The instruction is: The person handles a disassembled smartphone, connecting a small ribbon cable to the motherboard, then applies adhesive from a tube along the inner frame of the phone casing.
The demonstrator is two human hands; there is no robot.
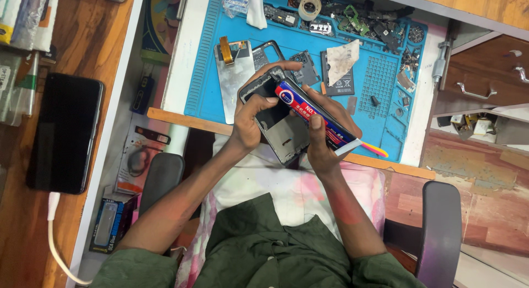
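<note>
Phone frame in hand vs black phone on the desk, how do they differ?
The phone frame is opened up, its inner cavity bare; the black phone is whole, its screen dark. The frame is held tilted over the lap by the left hand, with the right hand pressing a tube to it; the black phone lies flat on the wooden desk, untouched. Both are slim rectangles.

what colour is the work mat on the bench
Blue; the work mat shows best in the head view.
</note>
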